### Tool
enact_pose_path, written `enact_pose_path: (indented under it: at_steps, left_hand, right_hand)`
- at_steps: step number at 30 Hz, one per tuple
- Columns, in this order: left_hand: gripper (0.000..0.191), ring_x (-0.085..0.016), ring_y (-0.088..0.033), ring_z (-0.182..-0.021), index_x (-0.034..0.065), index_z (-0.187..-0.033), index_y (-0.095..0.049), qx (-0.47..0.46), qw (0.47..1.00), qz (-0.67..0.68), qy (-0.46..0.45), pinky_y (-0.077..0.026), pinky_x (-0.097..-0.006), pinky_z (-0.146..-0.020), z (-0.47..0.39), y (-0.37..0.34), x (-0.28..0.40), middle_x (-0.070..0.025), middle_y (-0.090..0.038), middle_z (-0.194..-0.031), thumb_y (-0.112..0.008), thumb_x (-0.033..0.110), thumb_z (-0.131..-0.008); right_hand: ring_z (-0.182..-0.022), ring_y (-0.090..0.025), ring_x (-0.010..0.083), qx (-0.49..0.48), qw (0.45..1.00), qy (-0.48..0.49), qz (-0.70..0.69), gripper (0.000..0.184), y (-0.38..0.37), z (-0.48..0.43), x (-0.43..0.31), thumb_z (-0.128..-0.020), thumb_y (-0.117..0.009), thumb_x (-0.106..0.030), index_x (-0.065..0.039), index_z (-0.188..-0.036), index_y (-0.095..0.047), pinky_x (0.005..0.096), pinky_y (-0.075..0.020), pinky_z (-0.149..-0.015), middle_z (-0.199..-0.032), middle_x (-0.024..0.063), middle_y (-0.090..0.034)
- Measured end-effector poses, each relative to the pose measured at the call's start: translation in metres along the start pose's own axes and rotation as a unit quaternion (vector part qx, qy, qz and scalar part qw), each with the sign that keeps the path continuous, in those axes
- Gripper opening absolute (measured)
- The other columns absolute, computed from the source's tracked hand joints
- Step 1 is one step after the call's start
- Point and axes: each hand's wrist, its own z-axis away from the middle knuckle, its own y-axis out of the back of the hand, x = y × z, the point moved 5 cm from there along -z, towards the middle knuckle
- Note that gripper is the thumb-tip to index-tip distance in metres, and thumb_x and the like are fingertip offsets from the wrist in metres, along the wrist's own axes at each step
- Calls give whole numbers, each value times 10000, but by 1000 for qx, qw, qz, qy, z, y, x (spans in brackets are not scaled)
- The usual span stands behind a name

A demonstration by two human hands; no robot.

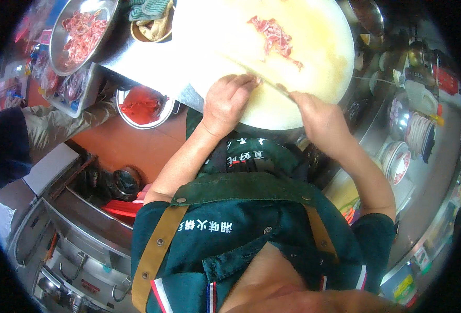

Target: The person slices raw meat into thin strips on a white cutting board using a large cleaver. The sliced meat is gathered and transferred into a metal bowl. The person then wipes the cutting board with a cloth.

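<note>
A round pale chopping board (324, 43), brightly lit, lies before me with a pile of sliced raw meat (276, 37) on its far part. My right hand (322, 115) grips a knife (271, 81) at the board's near side. The blade is seen nearly edge-on and slants away to the upper left. Close beside the blade, my left hand (228, 96) rests with bent fingers on the board. A small pale-pink piece of meat (259, 80) shows at its fingertips; most of it is hidden by the fingers.
Upper left, a metal bowl (82, 39) of raw meat stands near gloves (152, 17) in a container. Below is a white bucket (144, 107) with red contents. Another person's sleeve (64, 125) reaches in at left. Stacked plates (420, 133) stand on the right counter.
</note>
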Motion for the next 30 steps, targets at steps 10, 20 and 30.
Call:
enact_pose_path:
  at_steps: [10,20,30]
  left_hand:
    - [234,-314,-660,-825,7,-911,-643,-1,1000,-10,13,-549,-401,-718,9,-1,-4,-119,-669,-891,-642,38,-679]
    - [226,-288,-645,-725,42,-870,-674,34,999,27,10,-528,-381,-627,1,2,-2,-100,-654,-817,-746,-15,-663]
    - [227,-292,-659,-846,31,-926,-678,-1,1000,-14,20,-547,-384,-721,12,3,-3,-98,-660,-909,-630,56,-705]
  right_hand:
    - [-708,-674,352,-45,997,43,37,334,-16,-30,-17,-834,-550,23,-25,-1164,-541,415,-545,-597,-892,175,-639]
    - [-878,-680,387,-16,999,-30,-2,262,-6,-10,6,-921,-536,-12,-22,-1176,-599,434,-559,-777,-1020,232,-678]
    - [-859,-674,385,-57,997,48,24,420,-4,-21,-21,-856,-531,11,-31,-1273,-529,422,-555,-744,-988,218,-660]
